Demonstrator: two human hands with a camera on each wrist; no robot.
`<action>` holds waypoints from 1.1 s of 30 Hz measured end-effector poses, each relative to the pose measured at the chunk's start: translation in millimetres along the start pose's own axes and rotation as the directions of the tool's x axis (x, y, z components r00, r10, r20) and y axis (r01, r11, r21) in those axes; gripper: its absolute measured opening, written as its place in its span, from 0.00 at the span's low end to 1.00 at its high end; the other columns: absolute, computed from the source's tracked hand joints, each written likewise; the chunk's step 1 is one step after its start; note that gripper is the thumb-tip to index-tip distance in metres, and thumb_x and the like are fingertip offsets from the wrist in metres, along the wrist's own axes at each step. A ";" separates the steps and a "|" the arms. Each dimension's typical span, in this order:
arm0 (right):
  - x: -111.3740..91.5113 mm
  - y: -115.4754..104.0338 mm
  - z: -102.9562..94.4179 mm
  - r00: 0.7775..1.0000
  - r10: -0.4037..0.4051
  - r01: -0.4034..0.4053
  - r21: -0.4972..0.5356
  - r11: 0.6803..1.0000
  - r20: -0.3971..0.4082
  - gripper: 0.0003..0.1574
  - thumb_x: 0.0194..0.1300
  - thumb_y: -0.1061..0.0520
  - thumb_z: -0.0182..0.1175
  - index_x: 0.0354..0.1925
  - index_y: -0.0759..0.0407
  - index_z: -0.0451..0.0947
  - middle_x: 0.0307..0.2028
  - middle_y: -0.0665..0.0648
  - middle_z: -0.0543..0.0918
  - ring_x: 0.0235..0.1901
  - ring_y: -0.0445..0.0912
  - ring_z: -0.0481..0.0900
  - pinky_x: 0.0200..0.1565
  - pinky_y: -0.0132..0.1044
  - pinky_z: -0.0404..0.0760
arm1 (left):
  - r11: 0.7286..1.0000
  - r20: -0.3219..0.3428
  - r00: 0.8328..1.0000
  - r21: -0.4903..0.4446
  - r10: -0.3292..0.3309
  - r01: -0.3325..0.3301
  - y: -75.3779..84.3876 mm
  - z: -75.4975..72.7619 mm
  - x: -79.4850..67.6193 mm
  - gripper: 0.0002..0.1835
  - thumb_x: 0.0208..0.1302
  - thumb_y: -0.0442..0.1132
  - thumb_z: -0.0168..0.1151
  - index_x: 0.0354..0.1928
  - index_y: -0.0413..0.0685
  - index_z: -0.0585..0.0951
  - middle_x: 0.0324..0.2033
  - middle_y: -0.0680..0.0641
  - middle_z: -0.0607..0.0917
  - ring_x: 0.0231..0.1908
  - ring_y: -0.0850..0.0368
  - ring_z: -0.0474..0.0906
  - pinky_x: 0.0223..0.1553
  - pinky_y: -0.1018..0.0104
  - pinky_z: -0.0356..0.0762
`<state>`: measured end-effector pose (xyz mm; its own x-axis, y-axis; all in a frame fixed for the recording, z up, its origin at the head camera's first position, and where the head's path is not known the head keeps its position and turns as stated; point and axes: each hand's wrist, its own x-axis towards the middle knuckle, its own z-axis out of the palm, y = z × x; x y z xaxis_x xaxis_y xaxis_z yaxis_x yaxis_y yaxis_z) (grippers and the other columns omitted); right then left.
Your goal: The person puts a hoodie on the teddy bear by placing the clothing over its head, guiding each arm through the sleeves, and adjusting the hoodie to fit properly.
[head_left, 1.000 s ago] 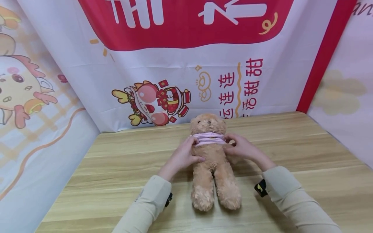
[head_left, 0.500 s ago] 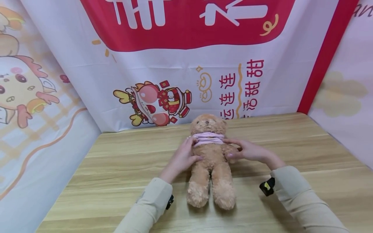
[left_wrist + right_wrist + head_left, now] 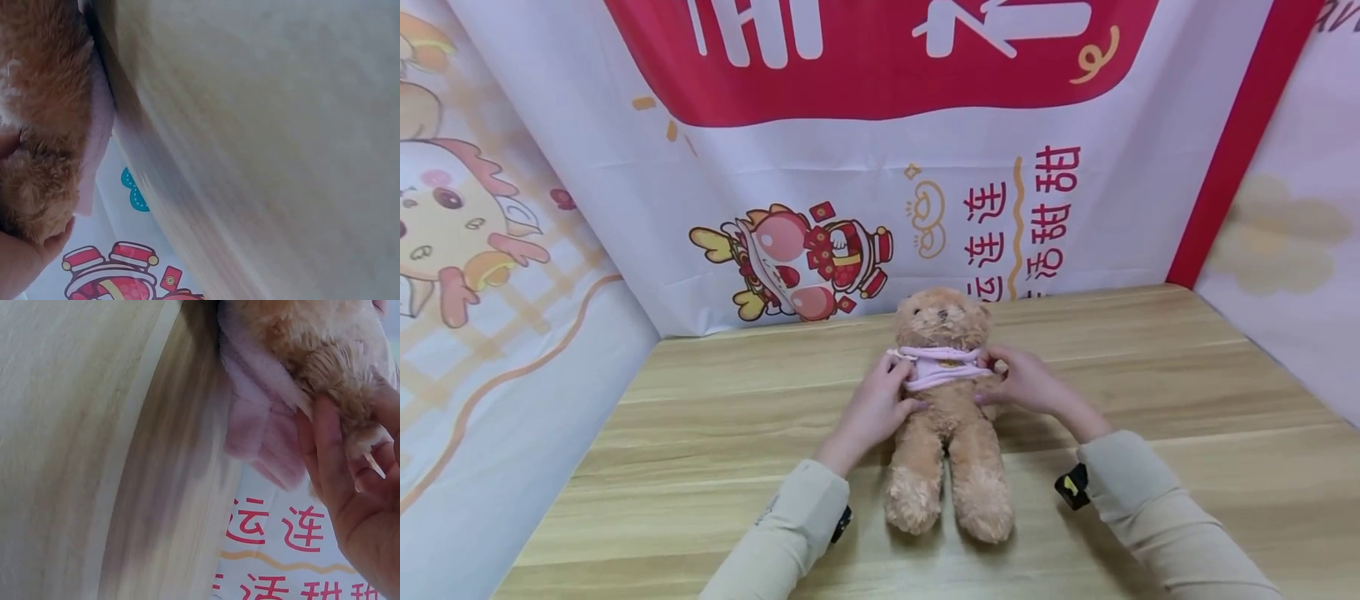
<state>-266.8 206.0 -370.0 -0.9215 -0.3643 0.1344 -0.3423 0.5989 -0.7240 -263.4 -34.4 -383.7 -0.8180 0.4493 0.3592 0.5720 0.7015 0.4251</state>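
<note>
A light-brown teddy bear (image 3: 949, 410) lies face up on the table, head toward the back curtain. Its pale pink shirt (image 3: 936, 373) is bunched across the chest, leaving the belly bare. My left hand (image 3: 874, 410) grips the bear's side at the arm, fingertips at the shirt's edge and thumb on the belly. On the other side my right hand (image 3: 1036, 385) holds the bear's other arm between thumb and fingers. In the right wrist view those fingers lie against the shirt (image 3: 265, 428). The left wrist view shows fur (image 3: 47, 81) between left thumb and fingers.
The wood-grain table (image 3: 722, 433) extends on both sides of the bear. A white and red printed curtain (image 3: 850, 150) hangs at its back edge, close behind the bear's head. Printed cloth (image 3: 497, 400) also hangs along the left and the right.
The shirt has come lower and spread wider over the chest. My right hand shifted outward, then came back in against the bear. The bear's legs swung left, then slightly back.
</note>
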 end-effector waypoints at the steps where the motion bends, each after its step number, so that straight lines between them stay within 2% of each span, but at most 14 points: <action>1: 0.6 -0.8 1.5 1.000 0.000 0.000 -0.009 1.000 -0.017 0.21 0.47 0.59 0.74 0.31 0.60 0.69 0.34 0.57 0.75 0.32 0.46 0.70 0.33 0.34 0.73 | 1.000 -0.011 1.000 0.002 -0.002 0.002 0.2 0.0 -0.3 0.17 0.53 0.42 0.71 0.34 0.46 0.71 0.35 0.47 0.71 0.33 0.57 0.67 0.36 0.63 0.71; 3: 1.6 -1.2 4.8 0.998 -0.004 0.002 -0.036 0.999 -0.060 0.21 0.45 0.60 0.74 0.28 0.59 0.68 0.32 0.56 0.76 0.32 0.47 0.71 0.33 0.34 0.72 | 1.000 -0.023 1.000 0.010 -0.019 0.019 0.7 -0.3 -0.1 0.17 0.51 0.43 0.73 0.35 0.46 0.73 0.36 0.48 0.72 0.33 0.58 0.68 0.37 0.64 0.73; 6: 1.1 1.9 8.1 0.992 0.011 -0.017 -0.051 0.999 -0.123 0.20 0.45 0.61 0.73 0.26 0.59 0.68 0.29 0.57 0.76 0.29 0.46 0.70 0.31 0.34 0.71 | 0.999 -0.004 0.999 -0.006 -0.051 0.051 2.6 -1.9 2.0 0.20 0.50 0.45 0.73 0.41 0.46 0.76 0.37 0.47 0.74 0.35 0.57 0.71 0.40 0.61 0.76; 8: -0.2 4.5 8.8 0.987 0.026 -0.034 -0.049 0.998 -0.159 0.19 0.47 0.62 0.72 0.28 0.61 0.69 0.29 0.57 0.76 0.26 0.45 0.68 0.29 0.33 0.69 | 0.997 0.035 0.997 -0.030 -0.073 0.074 2.6 -4.7 3.4 0.22 0.51 0.48 0.72 0.46 0.47 0.78 0.41 0.46 0.75 0.39 0.55 0.74 0.44 0.58 0.78; 10: -2.2 7.4 8.4 0.985 0.045 -0.048 -0.016 0.999 -0.165 0.16 0.51 0.62 0.70 0.33 0.63 0.71 0.31 0.60 0.77 0.25 0.44 0.70 0.27 0.33 0.72 | 0.992 0.090 0.992 -0.081 -0.094 0.101 1.0 -9.6 4.7 0.23 0.55 0.50 0.69 0.51 0.49 0.78 0.47 0.45 0.76 0.45 0.51 0.76 0.51 0.54 0.77; 12: -4.3 9.7 7.1 0.985 0.058 -0.057 0.012 0.998 -0.161 0.16 0.53 0.62 0.68 0.38 0.64 0.73 0.36 0.63 0.78 0.27 0.44 0.74 0.28 0.33 0.75 | 0.979 0.152 0.982 -0.158 -0.108 0.132 -1.6 -16.4 5.9 0.21 0.61 0.51 0.64 0.54 0.52 0.79 0.52 0.45 0.76 0.52 0.48 0.75 0.56 0.51 0.74; 15: -5.8 12.4 4.8 0.988 0.062 -0.059 0.025 0.998 -0.143 0.19 0.56 0.62 0.66 0.45 0.67 0.75 0.42 0.66 0.79 0.33 0.48 0.80 0.34 0.34 0.79 | 0.945 0.240 0.964 -0.273 -0.113 0.178 -6.9 -28.5 7.2 0.19 0.68 0.49 0.54 0.58 0.55 0.79 0.57 0.46 0.76 0.61 0.47 0.71 0.63 0.48 0.68; 18: -6.0 13.2 3.0 0.988 0.054 -0.057 -0.018 0.998 -0.145 0.22 0.55 0.61 0.66 0.48 0.68 0.76 0.42 0.66 0.79 0.36 0.50 0.78 0.38 0.36 0.78 | 0.913 0.297 0.952 -0.362 -0.077 0.187 -12.4 -37.6 7.5 0.19 0.72 0.45 0.47 0.60 0.51 0.77 0.61 0.45 0.76 0.65 0.46 0.67 0.65 0.46 0.65; 20: -5.7 12.4 3.2 0.989 0.047 -0.053 -0.041 0.998 -0.142 0.23 0.54 0.61 0.67 0.49 0.68 0.77 0.39 0.65 0.78 0.36 0.50 0.76 0.38 0.37 0.76 | 0.905 0.319 0.946 -0.385 -0.054 0.181 -17.0 -40.2 6.2 0.19 0.72 0.43 0.48 0.61 0.49 0.76 0.63 0.43 0.74 0.67 0.44 0.65 0.65 0.45 0.65; 24: -5.4 10.5 3.7 0.991 0.043 -0.050 -0.058 0.997 -0.125 0.24 0.53 0.62 0.68 0.48 0.68 0.77 0.37 0.63 0.76 0.38 0.52 0.75 0.41 0.42 0.77 | 0.913 0.345 0.938 -0.370 -0.035 0.171 -22.8 -38.1 4.1 0.24 0.67 0.42 0.57 0.64 0.47 0.72 0.66 0.40 0.69 0.67 0.42 0.63 0.64 0.45 0.65; 28: -4.9 11.0 2.9 0.995 0.052 -0.052 -0.003 0.999 -0.088 0.22 0.54 0.63 0.67 0.46 0.69 0.75 0.44 0.67 0.75 0.46 0.60 0.77 0.50 0.51 0.79 | 0.918 0.342 0.936 -0.337 -0.087 0.208 -19.6 -30.5 4.7 0.31 0.59 0.41 0.67 0.64 0.46 0.71 0.65 0.38 0.67 0.67 0.41 0.63 0.67 0.46 0.63; 30: -5.1 12.1 2.2 0.997 0.046 -0.044 0.028 0.999 -0.067 0.20 0.54 0.63 0.66 0.45 0.69 0.73 0.46 0.69 0.75 0.48 0.62 0.77 0.51 0.51 0.79 | 0.920 0.320 0.942 -0.329 -0.104 0.214 -16.7 -24.9 5.2 0.31 0.56 0.41 0.70 0.61 0.45 0.72 0.62 0.39 0.69 0.65 0.43 0.64 0.66 0.47 0.64; 33: -6.0 15.5 1.1 0.997 0.058 -0.054 0.076 0.996 -0.056 0.18 0.53 0.65 0.64 0.42 0.67 0.71 0.45 0.68 0.76 0.46 0.59 0.79 0.46 0.44 0.82 | 0.929 0.264 0.960 -0.324 -0.092 0.178 -12.3 -16.3 5.1 0.28 0.55 0.39 0.70 0.57 0.45 0.72 0.59 0.37 0.70 0.61 0.43 0.65 0.64 0.46 0.65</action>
<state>-266.3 216.7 -382.7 -0.9487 -0.2883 0.1295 -0.2771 0.5614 -0.7798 -273.6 -49.7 -373.5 -0.8539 0.5132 0.0865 0.4060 0.5528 0.7277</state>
